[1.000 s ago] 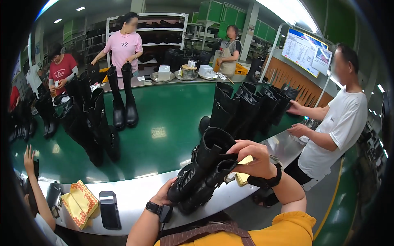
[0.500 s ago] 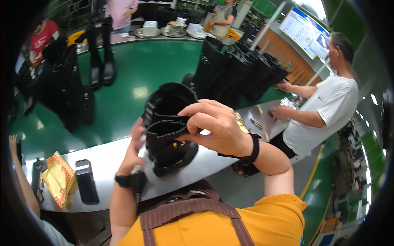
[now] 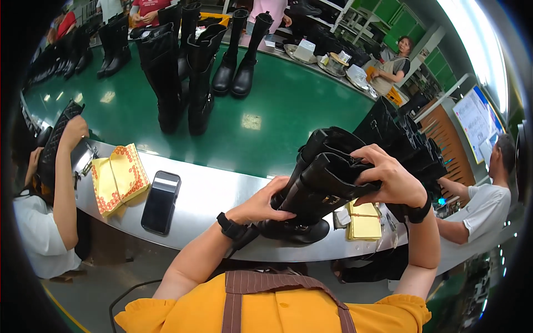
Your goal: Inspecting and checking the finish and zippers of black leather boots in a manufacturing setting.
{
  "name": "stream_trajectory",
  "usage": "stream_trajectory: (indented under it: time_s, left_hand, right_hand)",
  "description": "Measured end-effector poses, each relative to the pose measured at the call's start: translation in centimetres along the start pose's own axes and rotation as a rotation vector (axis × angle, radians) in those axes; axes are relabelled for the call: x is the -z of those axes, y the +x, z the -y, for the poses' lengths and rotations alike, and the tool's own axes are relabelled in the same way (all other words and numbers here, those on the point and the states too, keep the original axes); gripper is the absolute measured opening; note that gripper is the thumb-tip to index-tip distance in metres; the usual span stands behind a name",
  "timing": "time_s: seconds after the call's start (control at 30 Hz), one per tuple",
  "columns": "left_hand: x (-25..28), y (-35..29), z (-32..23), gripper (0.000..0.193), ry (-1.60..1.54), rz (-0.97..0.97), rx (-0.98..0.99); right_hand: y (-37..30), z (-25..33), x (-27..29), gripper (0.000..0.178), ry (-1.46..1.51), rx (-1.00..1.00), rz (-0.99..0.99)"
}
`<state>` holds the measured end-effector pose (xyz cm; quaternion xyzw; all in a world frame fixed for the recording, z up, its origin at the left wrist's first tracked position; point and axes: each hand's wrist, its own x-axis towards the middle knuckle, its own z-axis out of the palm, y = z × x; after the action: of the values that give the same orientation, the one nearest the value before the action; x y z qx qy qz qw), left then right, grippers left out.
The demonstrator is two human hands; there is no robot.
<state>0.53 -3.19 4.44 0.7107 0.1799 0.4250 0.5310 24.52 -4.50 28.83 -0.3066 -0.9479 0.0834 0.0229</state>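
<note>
A: Hands, boots?
B: L hand [image 3: 269, 201] wrapped round the shafts of the blk boots [image 3: 317, 193], thumb to the front. R hand [image 3: 393, 178] holding the top rim, fingers bent over the edge. Pair is tilted, tops leaning R, soles over the steel strip [image 3: 206, 216] nr its front edge. Can't tell if soles bear full wt.

A: Edges, clearance?
B: Bare steel betw. phone [image 3: 161, 203] & L wrist. Patterned yellow papers [image 3: 117, 178] just L of phone. R side tighter: plain yellow stack [image 3: 364, 223] just beside the soles. Open green ahead & to L.

A: Surface, room?
B: Glossy green tabletop [image 3: 266, 141] past the strip, light reflected in it. Co-worker [image 3: 40, 236] in white at L, w/ a quilted blk item. Boot row [image 3: 382, 126] at R; second co-worker [image 3: 482, 215] beyond. Tall boots [image 3: 160, 72] on far side, metal trays [image 3: 290, 51] behind.

A: Labels, writing?
B: Red print on the patterned papers. Board [image 3: 476, 121], far R, carries printed sheets; text too small to read.
</note>
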Motion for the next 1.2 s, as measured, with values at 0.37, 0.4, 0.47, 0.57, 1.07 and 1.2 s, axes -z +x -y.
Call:
stream_trajectory:
  time_s: [0.37, 0.4, 0.47, 0.57, 1.07, 1.2]
  left_hand:
    - [1.7, -0.5, -3.0, 0.07, 0.254, -0.324, 0.094]
    - [2.2, -0.6, -3.5, 0.064, 0.228, -0.455, 0.104]
    - [3.8, -1.3, -2.7, 0.055, 0.119, -0.518, 0.157]
    - [5.7, -2.5, -1.7, 0.029, -0.032, -0.626, 0.237]
    - [6.0, -5.5, 5.4, 0.016, -0.234, -0.676, 0.51]
    - [6.1, -5.5, 5.3, 0.016, -0.213, -0.668, 0.525]
  right_hand:
    - [6.7, -3.4, -0.2, 0.028, 0.146, -0.161, -0.064]
    - [7.3, -4.5, 0.1, 0.031, 0.134, -0.243, -0.134]
    - [8.8, -7.3, 0.8, 0.039, 0.008, -0.395, -0.283]
    - [12.1, -12.6, 1.8, 0.051, -0.103, -0.565, -0.454]
    - [31.4, -32.2, -2.6, 0.081, -0.23, -0.871, -0.306]
    - [30.8, -32.2, -2.3, 0.079, -0.247, -0.831, -0.408]
